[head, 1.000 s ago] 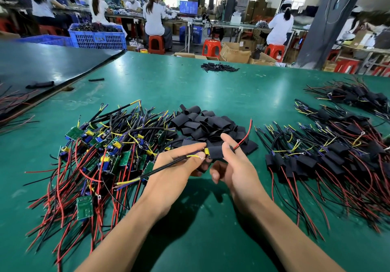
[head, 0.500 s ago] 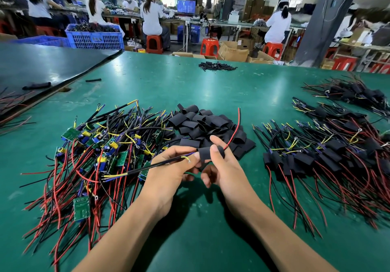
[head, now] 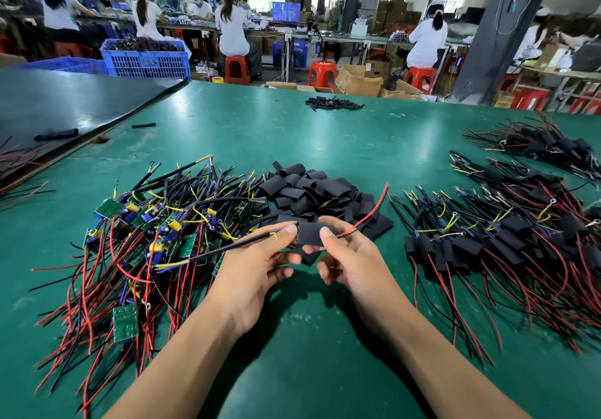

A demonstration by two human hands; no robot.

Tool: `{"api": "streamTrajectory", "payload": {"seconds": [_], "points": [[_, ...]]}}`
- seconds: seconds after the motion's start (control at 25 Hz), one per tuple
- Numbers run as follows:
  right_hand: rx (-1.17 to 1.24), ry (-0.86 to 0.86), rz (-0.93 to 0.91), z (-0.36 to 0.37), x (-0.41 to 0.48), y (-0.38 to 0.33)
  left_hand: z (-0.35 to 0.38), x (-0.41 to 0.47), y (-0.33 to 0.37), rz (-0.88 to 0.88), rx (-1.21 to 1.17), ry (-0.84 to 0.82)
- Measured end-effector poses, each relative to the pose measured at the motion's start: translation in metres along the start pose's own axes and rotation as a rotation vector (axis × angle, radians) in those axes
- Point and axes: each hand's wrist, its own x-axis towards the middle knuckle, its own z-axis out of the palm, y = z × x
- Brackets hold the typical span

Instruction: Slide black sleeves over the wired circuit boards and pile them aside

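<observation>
Holding one black sleeve (head: 309,232) between them, both hands are just above the near middle of the green table (head: 292,370). The left hand (head: 257,265) pinches the left end of the sleeve with thumb and curled fingers, and the right hand (head: 354,262) pinches the right end in the same way. A black cable (head: 224,251) with yellow tips goes out of the sleeve to the left, and a red wire (head: 370,213) goes out to the right and upward. The board inside is hidden, so how deep it sits cannot be told. On the left lies a heap of bare wired circuit boards (head: 156,223), green, with red and black wires. Just behind the hands is a pile of loose sleeves (head: 318,191). On the right lie the sleeved boards (head: 487,243), and a second pile (head: 546,145) of them is farther right. Far on the table is a small heap of thin black tubes (head: 331,104). Beyond the table stands a blue crate (head: 146,57), and people sit on red stools (head: 320,74).
</observation>
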Motion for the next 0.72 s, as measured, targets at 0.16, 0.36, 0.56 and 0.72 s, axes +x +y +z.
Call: {"api": "streamTrajectory", "payload": {"seconds": [0.16,0.36,0.56,0.72], "points": [[-0.016,-0.038,0.024,-0.0043,-0.0017,0.0021,-0.0031,0.0014,0.0007,0.001,0.007,0.000],[-0.046,-0.050,-0.017,-0.0085,-0.0011,0.0028,-0.0022,0.0022,-0.0004,0.006,0.037,-0.004],[-0.065,-0.026,-0.056,-0.0087,-0.0016,0.0007,-0.0016,0.0019,0.0000,0.009,0.016,-0.001],[-0.062,-0.021,-0.080,-0.0109,-0.0004,-0.0022,-0.0021,0.0031,0.0004,-0.004,-0.002,0.002]]}}
